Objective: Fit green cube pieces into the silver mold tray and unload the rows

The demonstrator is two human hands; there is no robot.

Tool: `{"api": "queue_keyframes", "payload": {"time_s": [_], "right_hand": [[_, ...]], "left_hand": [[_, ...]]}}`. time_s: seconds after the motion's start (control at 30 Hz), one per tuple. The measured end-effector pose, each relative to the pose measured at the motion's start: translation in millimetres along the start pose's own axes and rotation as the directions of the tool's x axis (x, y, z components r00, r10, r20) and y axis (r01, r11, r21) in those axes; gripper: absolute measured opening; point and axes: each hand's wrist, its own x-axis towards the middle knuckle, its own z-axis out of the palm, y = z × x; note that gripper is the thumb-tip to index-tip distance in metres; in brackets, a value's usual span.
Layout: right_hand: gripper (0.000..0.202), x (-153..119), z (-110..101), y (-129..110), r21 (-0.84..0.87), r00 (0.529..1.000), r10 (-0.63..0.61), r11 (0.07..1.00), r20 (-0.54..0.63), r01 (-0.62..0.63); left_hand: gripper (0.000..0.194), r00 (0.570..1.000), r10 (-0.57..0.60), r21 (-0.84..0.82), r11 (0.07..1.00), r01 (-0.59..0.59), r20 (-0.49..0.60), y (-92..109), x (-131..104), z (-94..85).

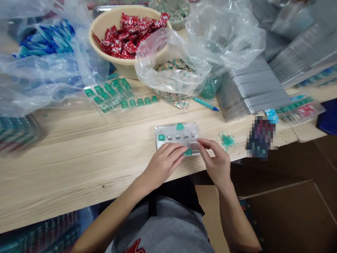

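A clear moulded plastic tray (186, 140) lies on the wooden table in front of me. A green piece (161, 137) sits in its left cavity, and another green piece (179, 126) is at its far edge. My left hand (166, 161) reaches over the near side, its fingertips closed at a third green piece (187, 152), which they partly hide. At the tray's right end, the thumb and index finger of my right hand (216, 159) pinch the edge. Several cavities in the row show no green piece.
Small green bits (227, 140) lie right of the tray. Behind stand a tub (126, 68) of red packets, a plastic bag (171, 79) of patterned packets, a blue pen (205, 103) and stacked clear trays (250, 89). Green-filled trays (112, 91) lie at back left.
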Motion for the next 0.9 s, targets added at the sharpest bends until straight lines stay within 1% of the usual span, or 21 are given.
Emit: {"api": "queue_keyframes", "payload": {"time_s": [0.1, 0.17, 0.2, 0.27, 0.4, 0.47, 0.53, 0.6, 0.67, 0.73, 0.8, 0.87, 0.9], "right_hand": [[0.019, -3, -14, 9, -0.180, 0.990, -0.012, 0.984, -0.140, -0.013], [0.023, -5, -21, 13, -0.245, 0.983, -0.047, 0.970, -0.179, 0.001], [0.023, -5, -23, 14, -0.238, 0.984, -0.061, 0.971, -0.169, 0.020], [0.020, -7, -21, 11, -0.166, 0.992, -0.076, 0.984, -0.105, 0.058], [0.015, -12, -5, -1, -0.037, 0.992, -0.095, 0.994, 0.080, 0.098], [0.020, -14, 3, -7, 0.023, 0.985, -0.105, 0.994, 0.140, 0.103], [0.023, -15, 6, -13, 0.132, 0.984, -0.086, 0.989, 0.153, 0.066], [0.022, -14, 5, -21, 0.278, 0.989, -0.026, 0.960, 0.148, -0.017], [0.020, -11, 2, -29, 0.425, 0.982, 0.050, 0.897, 0.180, -0.123], [0.017, -7, -2, -36, 0.541, 0.962, 0.110, 0.809, 0.248, -0.232], [0.013, -2, -3, -42, 0.628, 0.938, 0.133, 0.711, 0.320, -0.315], [0.009, 0, -3, -47, 0.681, 0.921, 0.138, 0.635, 0.364, -0.364], [0.008, 1, -2, -49, 0.689, 0.920, 0.141, 0.622, 0.367, -0.371]], "left_hand": [[0.019, 0.995, -0.004, 0.040, 0.999, 0.000, 0.096, -4, 9, 10.7], [0.015, 0.992, -0.024, 0.013, 1.000, 0.022, 0.125, -8, 11, 12.0], [0.013, 0.991, -0.043, -0.010, 0.999, 0.044, 0.126, -10, 11, 11.5], [0.011, 0.990, -0.077, -0.054, 0.995, 0.084, 0.115, -11, 11, 10.0], [0.010, 0.989, -0.098, -0.116, 0.987, 0.112, 0.112, -9, 12, 9.0], [0.008, 0.984, -0.154, -0.193, 0.967, 0.169, 0.088, -5, 13, 6.6], [0.006, 0.957, -0.282, -0.338, 0.896, 0.288, 0.069, 1, 14, 0.7], [0.004, 0.905, -0.416, -0.506, 0.765, 0.399, 0.085, 7, 15, -8.6], [0.011, 0.862, -0.492, -0.617, 0.643, 0.453, 0.119, 12, 15, -19.1], [0.021, 0.841, -0.514, -0.694, 0.545, 0.470, 0.166, 14, 14, -28.5], [0.029, 0.838, -0.501, -0.746, 0.468, 0.473, 0.217, 14, 12, -35.2], [0.032, 0.843, -0.483, -0.773, 0.433, 0.464, 0.235, 15, 10, -39.5], [0.032, 0.846, -0.488, -0.772, 0.446, 0.454, 0.216, 17, 8, -41.1]]}}
